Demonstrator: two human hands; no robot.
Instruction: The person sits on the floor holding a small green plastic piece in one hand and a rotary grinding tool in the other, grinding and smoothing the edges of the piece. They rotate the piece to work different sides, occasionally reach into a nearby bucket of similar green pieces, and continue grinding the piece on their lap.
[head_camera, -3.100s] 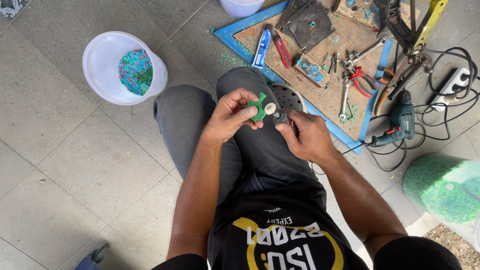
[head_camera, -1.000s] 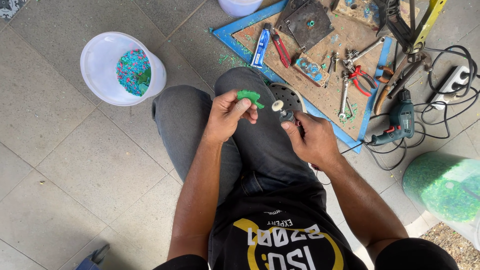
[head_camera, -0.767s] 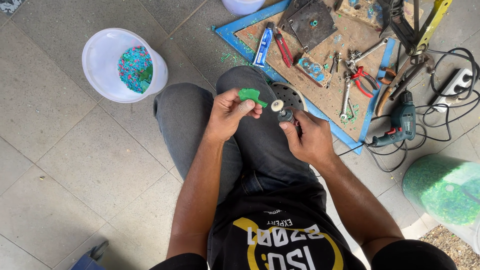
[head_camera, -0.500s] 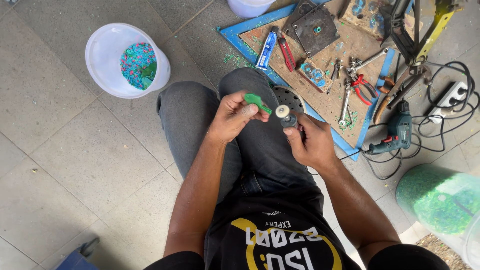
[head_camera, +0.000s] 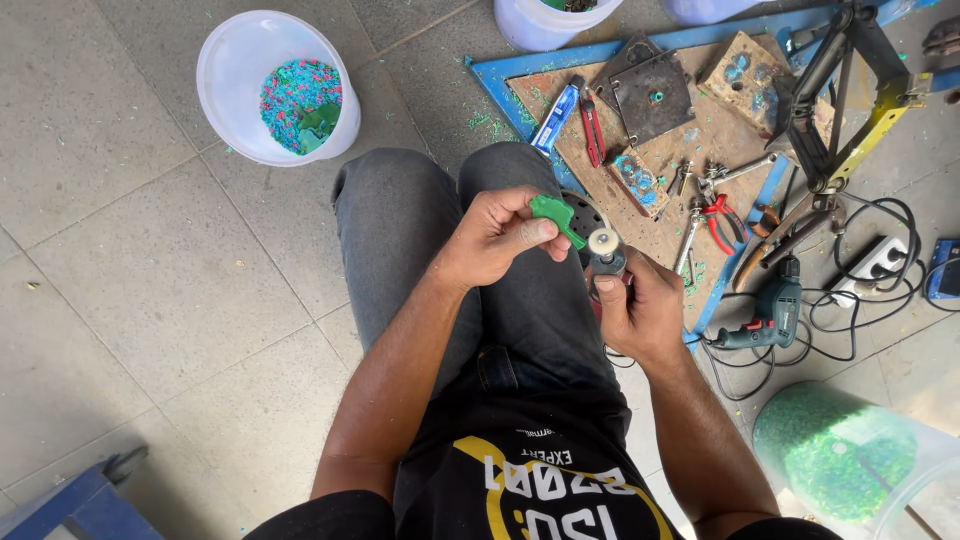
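My left hand (head_camera: 495, 237) pinches a small green plastic piece (head_camera: 556, 214) between thumb and fingers, above my right knee. Close beside it, my right hand (head_camera: 637, 310) grips a small rotary grinding tool (head_camera: 604, 252) whose round pale head points up. The green piece's tip sits just left of that head; I cannot tell if they touch. Both hands hover over my lap in grey trousers.
A white bucket (head_camera: 240, 110) with green and pink plastic bits stands at the far left. A blue-framed wooden board (head_camera: 670, 130) holds pliers, wrenches and metal plates. A teal electric drill (head_camera: 770, 310) with tangled cables lies right. A clear container of green granules (head_camera: 850, 460) stands at lower right.
The green piece was lifted off the tool's head and held a little apart, then brought back close to it. The view has shifted slightly; both hands stay over my lap.
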